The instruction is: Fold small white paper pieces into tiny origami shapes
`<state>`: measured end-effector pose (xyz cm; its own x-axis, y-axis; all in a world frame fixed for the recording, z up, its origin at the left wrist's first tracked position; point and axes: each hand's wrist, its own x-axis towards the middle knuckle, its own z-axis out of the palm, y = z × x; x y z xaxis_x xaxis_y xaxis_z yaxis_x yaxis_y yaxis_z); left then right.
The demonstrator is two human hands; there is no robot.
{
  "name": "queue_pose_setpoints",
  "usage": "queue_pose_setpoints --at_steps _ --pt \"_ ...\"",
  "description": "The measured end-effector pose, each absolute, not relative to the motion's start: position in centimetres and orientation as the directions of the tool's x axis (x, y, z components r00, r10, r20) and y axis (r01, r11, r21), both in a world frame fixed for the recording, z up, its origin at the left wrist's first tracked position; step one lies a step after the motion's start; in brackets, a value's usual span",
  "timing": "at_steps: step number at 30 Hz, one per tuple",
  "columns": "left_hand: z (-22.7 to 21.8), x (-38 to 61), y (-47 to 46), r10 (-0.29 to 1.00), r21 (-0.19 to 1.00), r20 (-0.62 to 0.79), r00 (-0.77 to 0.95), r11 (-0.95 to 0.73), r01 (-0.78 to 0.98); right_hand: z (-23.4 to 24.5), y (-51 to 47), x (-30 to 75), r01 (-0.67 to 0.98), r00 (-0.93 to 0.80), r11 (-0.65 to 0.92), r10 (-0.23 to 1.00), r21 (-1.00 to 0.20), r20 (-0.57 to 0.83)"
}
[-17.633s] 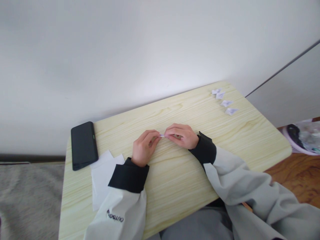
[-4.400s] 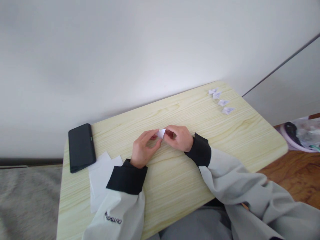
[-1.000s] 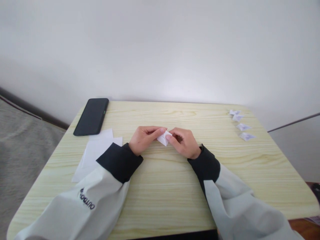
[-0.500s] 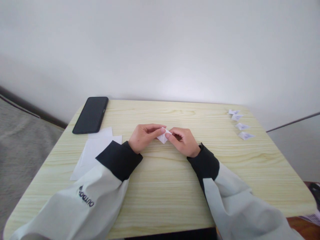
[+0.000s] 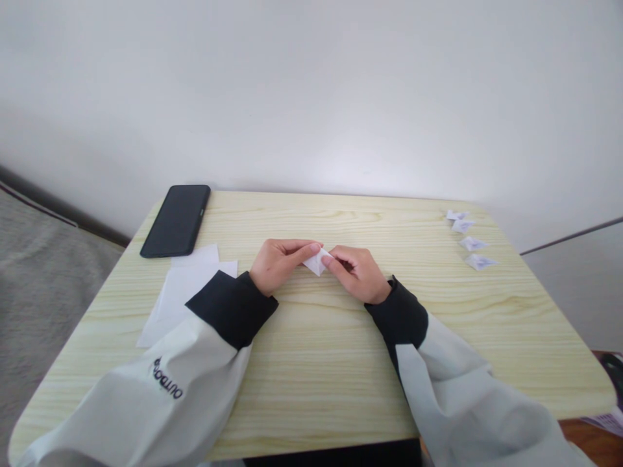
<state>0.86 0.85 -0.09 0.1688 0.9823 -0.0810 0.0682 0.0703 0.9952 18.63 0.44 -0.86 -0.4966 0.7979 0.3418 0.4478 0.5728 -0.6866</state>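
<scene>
A small folded piece of white paper (image 5: 317, 263) is held between my two hands, above the middle of the table. My left hand (image 5: 281, 264) pinches its upper left side, the thumb lying on top near the upper corner. On the right edge, my right hand (image 5: 357, 272) grips the paper between its thumb and curled fingers. The lower point of the paper faces me. Fingers beneath the paper are partly hidden.
Several small folded white paper pieces (image 5: 474, 244) lie in a column at the table's right. Flat white paper sheets (image 5: 178, 292) lie left of my left sleeve, with a black tablet or phone (image 5: 176, 220) behind them. A white wall (image 5: 311, 97) rises behind the wooden table (image 5: 321, 376).
My left thumb has shifted slightly right and up along the folded paper, nearer its top corner. Both hands keep their hold.
</scene>
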Motion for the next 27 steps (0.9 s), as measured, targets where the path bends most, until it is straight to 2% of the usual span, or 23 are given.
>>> queue_pose_setpoints --at_steps 11,14,18,27 --pt "-0.13 0.82 0.79 0.990 0.986 -0.022 0.139 -0.001 0.164 -0.89 0.70 18.75 0.436 -0.553 0.553 0.787 -0.710 0.273" --pt "-0.05 0.92 0.75 0.989 0.992 -0.035 0.144 0.017 0.121 -0.76 0.68 18.77 0.408 -0.530 0.529 0.801 -0.744 0.280" --pt "0.04 0.85 0.76 0.969 0.997 -0.065 0.237 0.056 0.043 -0.64 0.63 18.79 0.387 -0.476 0.487 0.833 -0.783 0.283" --pt "0.05 0.59 0.61 0.963 0.989 -0.112 0.247 0.085 0.117 -0.82 0.63 18.75 0.424 -0.488 0.532 0.816 -0.733 0.310"
